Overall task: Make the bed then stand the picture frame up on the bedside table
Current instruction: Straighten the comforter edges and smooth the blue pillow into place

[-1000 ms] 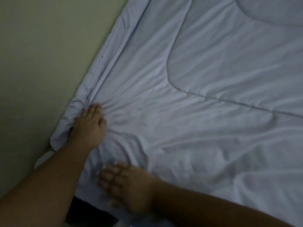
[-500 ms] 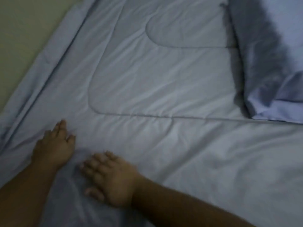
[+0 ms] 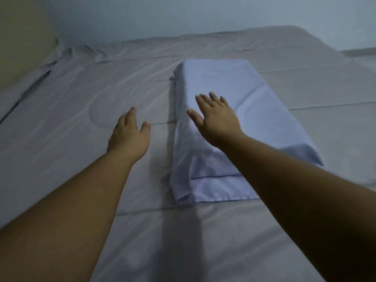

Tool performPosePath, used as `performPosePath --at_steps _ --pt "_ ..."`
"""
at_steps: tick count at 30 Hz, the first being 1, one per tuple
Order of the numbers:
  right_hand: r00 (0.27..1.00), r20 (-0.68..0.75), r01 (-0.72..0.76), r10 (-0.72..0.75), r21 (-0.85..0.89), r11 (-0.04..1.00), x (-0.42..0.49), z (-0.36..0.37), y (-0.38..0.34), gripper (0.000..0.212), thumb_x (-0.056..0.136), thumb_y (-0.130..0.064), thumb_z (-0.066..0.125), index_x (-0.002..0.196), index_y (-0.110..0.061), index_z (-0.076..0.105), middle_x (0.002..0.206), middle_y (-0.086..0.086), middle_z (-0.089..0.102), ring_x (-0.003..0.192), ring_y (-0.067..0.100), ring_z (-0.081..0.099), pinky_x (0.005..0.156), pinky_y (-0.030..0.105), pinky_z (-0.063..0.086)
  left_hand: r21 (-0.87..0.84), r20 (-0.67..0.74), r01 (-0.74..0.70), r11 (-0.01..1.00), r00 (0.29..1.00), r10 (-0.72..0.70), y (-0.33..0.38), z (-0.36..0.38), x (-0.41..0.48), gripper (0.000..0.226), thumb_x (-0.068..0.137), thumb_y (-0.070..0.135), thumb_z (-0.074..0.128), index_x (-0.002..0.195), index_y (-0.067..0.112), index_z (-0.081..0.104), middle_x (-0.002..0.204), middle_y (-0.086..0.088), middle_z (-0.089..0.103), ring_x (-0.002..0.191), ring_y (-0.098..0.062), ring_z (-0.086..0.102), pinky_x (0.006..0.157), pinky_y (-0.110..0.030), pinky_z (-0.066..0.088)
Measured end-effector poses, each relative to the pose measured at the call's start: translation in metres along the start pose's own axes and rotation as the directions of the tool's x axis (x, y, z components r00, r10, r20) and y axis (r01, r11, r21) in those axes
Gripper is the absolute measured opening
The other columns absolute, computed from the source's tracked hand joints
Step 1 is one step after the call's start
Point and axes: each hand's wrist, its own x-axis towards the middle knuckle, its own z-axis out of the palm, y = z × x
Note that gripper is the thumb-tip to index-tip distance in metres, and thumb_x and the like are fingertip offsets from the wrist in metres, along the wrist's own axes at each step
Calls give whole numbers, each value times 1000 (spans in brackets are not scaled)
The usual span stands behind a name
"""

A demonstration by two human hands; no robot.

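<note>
Reaches forward with both bare arms, nearly straight, over a pale quilt [image 3: 67, 123] spread across the bed. Holds the left hand [image 3: 128, 137] just left of the pillow [image 3: 264, 119], back up, fingers straight and close together, thumb splayed toward the pillow, gripping nothing. Holds the right hand [image 3: 216, 119] over the pillow's middle, palm down, fingers extended and slightly fanned, thumb pointing left, likewise empty. Cannot tell whether either palm touches the cloth beneath. Shows the hands apart, with the pillow's left edge between them. Shows the pillow in a light blue case lying on top of the quilt, long side running away from the camera, the case's hemmed end nearest. Shows bunched creases in the quilt far left of the pillow, beside a beige wall [image 3: 20, 37], and stitched seams running out on both sides of the pillow. Shows a pale blue wall [image 3: 183, 15] beyond the pillow.
</note>
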Motion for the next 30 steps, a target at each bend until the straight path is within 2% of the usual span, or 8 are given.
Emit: performPosePath --at_steps 8,12,17,20,24,26,28,30 --pt "972 -133 -206 193 -88 975 28 -52 166 65 97 -56 22 146 -15 31 152 5 35 144 26 22 119 43 12 -117 37 -67 991 997 72 149 80 49 63 96 51 29 151 25 9 159 -3 10 144 -28 20 116 -44 21" --pt "932 -149 -343 332 -56 938 29 -33 219 63 97 -54 23 144 -14 34 148 9 41 140 30 28 116 45 19 -65 52 -50 997 997 53 154 120 67 60 97 49 30 150 25 14 159 -4 13 143 -29 22 116 -43 21" --pt "920 -98 -387 380 -76 919 39 11 249 57 98 -48 27 142 -13 35 147 10 41 136 33 32 113 45 25 95 38 -5 996 999 1 144 155 91 58 96 49 30 149 26 19 157 -7 18 142 -30 24 115 -45 21" --pt "898 -40 -439 437 -48 897 46 37 256 49 97 -44 29 133 -12 43 141 12 42 126 38 39 103 48 33 134 -3 48 990 999 -48 135 166 107 53 97 47 28 147 27 25 157 -5 17 140 -32 24 114 -45 21" --pt "841 -1 -538 540 100 837 47 65 262 49 97 -45 27 138 -20 37 147 9 32 124 42 39 102 47 32 90 -24 189 978 982 -188 127 183 112 48 96 52 24 143 43 25 152 -10 19 133 -36 30 110 -48 24" --pt "758 -3 -639 652 195 744 49 69 266 56 95 -49 27 142 -20 32 146 13 36 128 40 39 104 46 31 57 -52 225 973 974 -222 126 190 111 47 93 57 24 139 48 25 145 -14 26 127 -37 37 105 -48 30" --pt "654 33 -732 756 281 621 52 69 273 62 94 -53 27 138 -11 37 141 17 44 128 37 42 104 42 33 12 -59 241 970 969 -240 127 192 113 46 92 58 25 137 45 28 140 -16 33 120 -39 45 99 -45 36" --pt "620 71 -755 781 323 570 52 69 276 64 95 -53 28 135 -5 40 140 17 46 129 34 43 103 38 34 -3 -74 220 975 973 -220 127 192 114 46 93 56 28 132 33 31 133 -18 43 114 -39 51 94 -42 39"
